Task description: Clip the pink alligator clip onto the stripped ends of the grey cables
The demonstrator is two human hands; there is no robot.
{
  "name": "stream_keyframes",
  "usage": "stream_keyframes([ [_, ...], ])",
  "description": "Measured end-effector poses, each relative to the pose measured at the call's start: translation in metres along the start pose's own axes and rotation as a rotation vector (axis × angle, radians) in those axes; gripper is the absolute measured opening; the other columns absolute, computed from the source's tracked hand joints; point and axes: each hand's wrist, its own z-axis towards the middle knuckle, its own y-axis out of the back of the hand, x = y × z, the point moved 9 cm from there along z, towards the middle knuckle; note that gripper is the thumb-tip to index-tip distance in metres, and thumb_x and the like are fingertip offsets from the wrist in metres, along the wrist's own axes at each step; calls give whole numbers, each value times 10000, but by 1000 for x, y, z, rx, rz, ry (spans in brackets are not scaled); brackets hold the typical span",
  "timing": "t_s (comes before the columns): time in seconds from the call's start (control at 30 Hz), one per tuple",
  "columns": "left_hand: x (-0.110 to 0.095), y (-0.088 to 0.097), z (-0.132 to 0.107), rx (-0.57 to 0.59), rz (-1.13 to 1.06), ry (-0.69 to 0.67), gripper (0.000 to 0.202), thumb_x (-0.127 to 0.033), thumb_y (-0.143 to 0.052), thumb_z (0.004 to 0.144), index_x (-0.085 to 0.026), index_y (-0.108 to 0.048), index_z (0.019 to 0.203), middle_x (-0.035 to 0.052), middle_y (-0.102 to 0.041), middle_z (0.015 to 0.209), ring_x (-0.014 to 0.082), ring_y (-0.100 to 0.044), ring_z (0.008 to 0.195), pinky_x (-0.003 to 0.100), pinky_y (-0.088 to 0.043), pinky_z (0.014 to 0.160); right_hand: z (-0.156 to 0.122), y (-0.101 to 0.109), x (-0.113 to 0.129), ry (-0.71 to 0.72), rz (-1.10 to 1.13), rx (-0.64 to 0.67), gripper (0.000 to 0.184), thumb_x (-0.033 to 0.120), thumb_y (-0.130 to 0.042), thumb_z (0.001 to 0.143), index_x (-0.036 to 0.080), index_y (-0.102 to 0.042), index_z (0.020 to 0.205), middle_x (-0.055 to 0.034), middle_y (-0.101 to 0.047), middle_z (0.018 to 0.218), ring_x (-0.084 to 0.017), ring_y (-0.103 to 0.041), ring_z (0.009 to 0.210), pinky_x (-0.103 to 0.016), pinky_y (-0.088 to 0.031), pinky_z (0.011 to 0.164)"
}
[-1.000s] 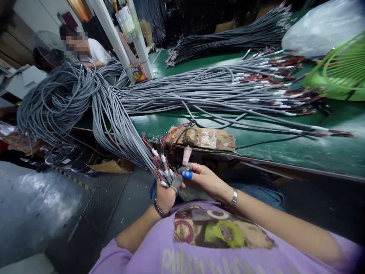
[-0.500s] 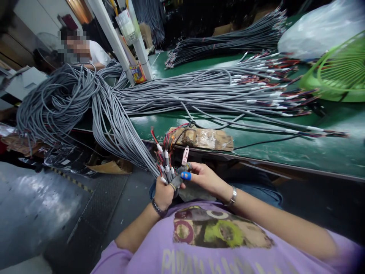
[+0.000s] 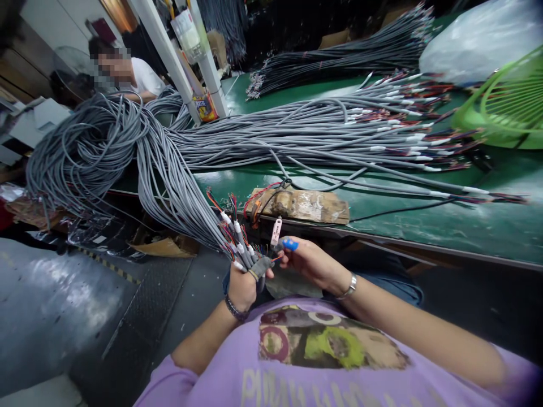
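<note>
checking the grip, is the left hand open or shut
Shut: the left hand grips the gray cables, its covered thumb lying across them.

Cables [image 3: 263, 127]: grey plastic sheath, smooth, faint sheen. Sleeves [image 3: 227, 217] at cable ends: white, plastic-looking. Bench [image 3: 407, 217]: green top, smooth, glossy, reflecting light. Block [image 3: 322, 207]: wood, rough, pale smears. Bag [image 3: 479, 45]: thin plastic, wrinkled, shiny. Wristband [image 3: 350, 285]: bright metal. Shirt [image 3: 220, 373]: matt cloth, printed. Cardboard [image 3: 167, 249]: matt, brown. Floor [image 3: 63, 305]: glossy patches, left.
</note>
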Motion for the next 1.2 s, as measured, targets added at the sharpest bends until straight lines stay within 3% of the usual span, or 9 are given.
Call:
stream_keyframes([
  [0.1,-9,-6,2,15,-77,19,315,-385,-746,713,-147,-633,540,7,-587,459,102,-505,427,235,-385,460,9,4,-1,-83,138,12,321,477,-706,770,162,-667,815,-32,-671,768,-110,-581,624,-243,-497,604],
  [0.2,-12,-12,5,25,-108,49,328,-393,-753,703,-151,-616,529,6,-584,450,110,-527,436,242,-407,483,16,-9,3,-109,138,118,319,463,-694,791,158,-677,883,-49,-683,793,-113,-578,619,-242,-491,586],
  [0.27,-12,-13,6,24,-115,66,341,-407,-761,690,-153,-609,521,6,-579,441,115,-538,438,245,-416,487,19,-13,11,-18,71,117,338,478,-732,750,156,-678,839,-30,-662,730,-102,-532,568,-235,-454,550],
  [0.4,-13,-12,7,18,-115,74,343,-431,-769,665,-156,-614,531,15,-591,453,136,-576,477,252,-441,499,15,0,38,312,-243,-123,427,581,-742,680,165,-651,645,-4,-597,578,-100,-455,527,-239,-368,517],
  [0.47,-15,-12,7,20,-116,72,350,-443,-767,659,-160,-611,522,21,-596,458,149,-598,507,256,-457,511,14,2,40,352,-303,-164,478,647,-683,696,173,-655,641,-15,-607,586,-111,-469,544,-250,-372,533],
  [0.57,-18,-15,6,41,-124,68,359,-440,-767,659,-164,-601,499,23,-587,447,160,-612,529,265,-474,531,20,-4,28,236,-120,-73,506,679,-656,701,173,-657,674,-6,-601,604,-103,-469,538,-247,-388,532],
  [0.7,-12,-19,9,57,-138,78,333,-393,-773,674,-156,-611,504,12,-586,455,134,-580,498,253,-456,533,26,-16,12,42,178,11,439,602,-718,703,169,-672,759,-8,-635,645,-109,-517,556,-241,-427,530],
  [0.97,-2,-20,11,48,-105,59,307,-331,-765,704,-147,-606,517,0,-584,448,100,-507,431,233,-379,468,29,-15,13,56,329,-81,329,477,-775,710,163,-679,715,2,-640,643,-87,-506,535,-211,-428,508],
  [1.2,-1,-17,10,34,-133,64,263,-309,-773,696,-147,-611,566,-13,-593,457,101,-524,438,226,-388,474,27,-19,5,6,315,10,444,611,-636,782,168,-670,785,-27,-655,688,-122,-555,593,-246,-461,552],
])
